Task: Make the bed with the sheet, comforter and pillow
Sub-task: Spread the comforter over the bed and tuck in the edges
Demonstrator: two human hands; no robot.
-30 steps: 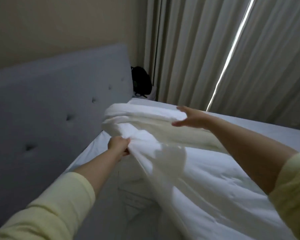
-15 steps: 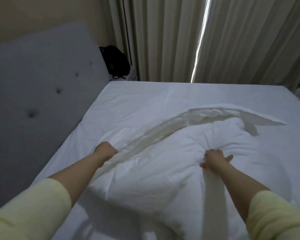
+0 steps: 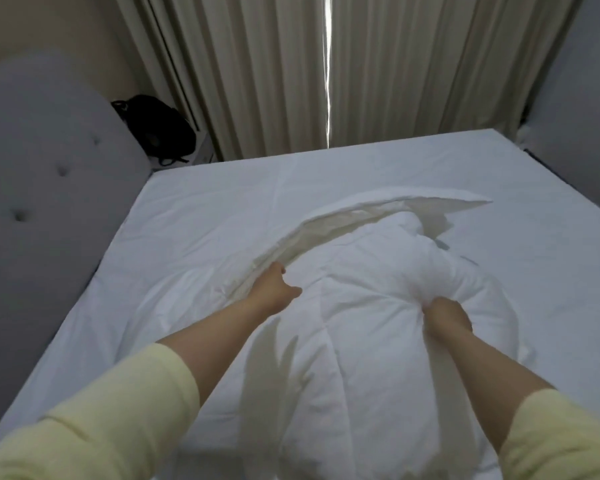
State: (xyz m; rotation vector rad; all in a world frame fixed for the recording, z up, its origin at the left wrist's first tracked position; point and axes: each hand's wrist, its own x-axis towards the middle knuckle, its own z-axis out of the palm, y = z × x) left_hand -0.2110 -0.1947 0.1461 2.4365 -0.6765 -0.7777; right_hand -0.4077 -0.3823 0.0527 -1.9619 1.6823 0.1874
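White comforter (image 3: 361, 306) bunched mid-bed on fitted sheet (image 3: 205, 209), not yet spread. Left hand (image 3: 272, 289) at its folded edge, grip impossible to tell; right hand (image 3: 445, 315) clenching a fistful, likely for pulling flat. No pillow visible.

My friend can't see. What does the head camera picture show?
Two hands bunch a white comforter on a bed's white sheet: the right hand grips a puffy fold, the left hand holds its edge. Closed curtains hang behind.
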